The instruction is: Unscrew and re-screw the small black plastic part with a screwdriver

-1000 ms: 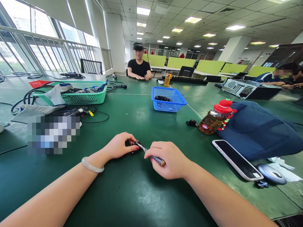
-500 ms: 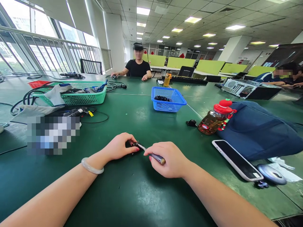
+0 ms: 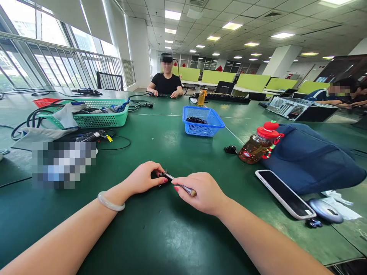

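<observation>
My left hand (image 3: 146,177) rests low over the green table, thumb and fingers pinched around a small black part (image 3: 163,175). Much of that part is hidden by the fingers; its kind is not clear. My right hand (image 3: 200,192) is closed around a slim hand tool (image 3: 189,190) with a dark handle, a brownish butt end and a pale metal-looking shaft. The tool slants down to the left, and its tip meets the black part or lies right against it. Too little of the tip shows to tell the tool's exact kind.
Ahead stands a blue basket (image 3: 204,129) with black pieces inside. On the left are a green basket (image 3: 100,121) with gloves and cables. To the right are a drink bottle (image 3: 255,147), blue bag (image 3: 318,160) and phone (image 3: 283,194). A person (image 3: 166,81) sits opposite.
My right hand has shifted slightly left with the tool, whose shaft sits closer to the black part. The left hand holds still. Across the table, the person's hands have come closer together.
</observation>
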{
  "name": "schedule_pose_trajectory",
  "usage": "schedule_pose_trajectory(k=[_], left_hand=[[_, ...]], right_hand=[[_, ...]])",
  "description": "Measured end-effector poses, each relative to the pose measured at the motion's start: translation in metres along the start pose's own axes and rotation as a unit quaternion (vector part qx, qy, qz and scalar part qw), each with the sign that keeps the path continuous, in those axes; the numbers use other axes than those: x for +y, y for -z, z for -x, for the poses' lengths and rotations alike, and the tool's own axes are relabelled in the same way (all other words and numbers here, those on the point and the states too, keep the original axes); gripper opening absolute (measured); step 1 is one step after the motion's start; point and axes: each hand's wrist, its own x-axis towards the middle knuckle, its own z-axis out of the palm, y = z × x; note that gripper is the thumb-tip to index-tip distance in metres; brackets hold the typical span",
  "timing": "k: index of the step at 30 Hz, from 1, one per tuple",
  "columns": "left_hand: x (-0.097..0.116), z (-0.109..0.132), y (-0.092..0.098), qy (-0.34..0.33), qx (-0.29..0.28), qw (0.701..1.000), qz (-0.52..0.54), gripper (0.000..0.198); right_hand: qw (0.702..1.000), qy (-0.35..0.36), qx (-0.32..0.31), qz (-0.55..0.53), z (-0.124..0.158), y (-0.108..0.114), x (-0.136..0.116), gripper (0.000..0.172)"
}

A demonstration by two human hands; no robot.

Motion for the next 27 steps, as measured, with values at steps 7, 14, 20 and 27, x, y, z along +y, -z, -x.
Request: schedule_pose_trajectory(k=[7, 14, 20, 27], left_hand=[[0.0, 0.0, 0.0, -0.007, 0.0, 1.0, 0.0, 0.037], [0.003, 0.0, -0.001, -0.01, 0.007, 1.0, -0.016, 0.034], [0.004, -0.001, -0.001, -0.014, 0.009, 0.999, -0.03, 0.036], [0.007, 0.0, 0.0, 0.009, -0.005, 1.0, -0.027, 0.038]], right_hand=[[0.997, -0.034, 0.062, -0.019, 0.0, -0.005, -0.004, 0.026], [0.996, -0.01, 0.083, 0.029, 0.001, -0.013, -0.011, 0.039], [0.991, -0.062, 0.114, -0.017, 0.0, -0.017, -0.012, 0.046], [0.979, -0.127, 0.123, -0.106, 0.0, -0.015, -0.008, 0.035]])
